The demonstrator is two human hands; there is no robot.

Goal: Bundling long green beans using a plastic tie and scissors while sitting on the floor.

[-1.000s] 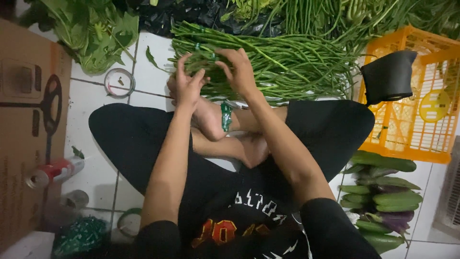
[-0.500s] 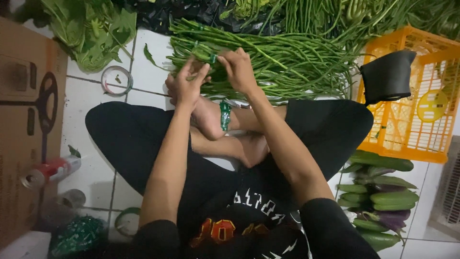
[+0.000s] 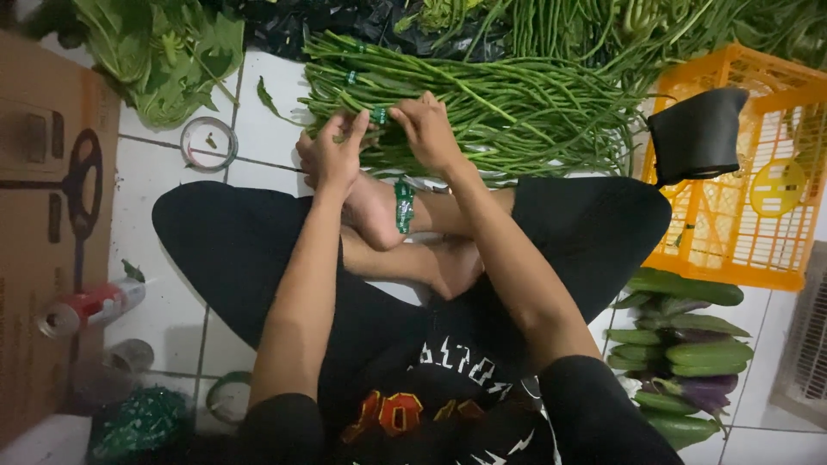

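Observation:
I sit cross-legged on a white tiled floor. A bundle of long green beans (image 3: 482, 95) lies across the tiles just past my feet. My left hand (image 3: 332, 155) and my right hand (image 3: 426, 129) both grip the bundle's near end, where a green tape band (image 3: 379, 114) shows between my fingers. A strip of green tape (image 3: 403, 207) is stuck over my ankle.
Leafy greens (image 3: 159, 52) lie at the back left, a clear tape roll (image 3: 208, 144) beside them. An orange crate (image 3: 741, 172) with a black bag (image 3: 698, 133) stands on the right, eggplants and cucumbers (image 3: 685, 353) in front of it. Cardboard (image 3: 52, 172) and a can (image 3: 82, 308) are on the left.
Both hands stay on the bean bundle; the fingers have shifted slightly around the green band. The view has tilted a little.

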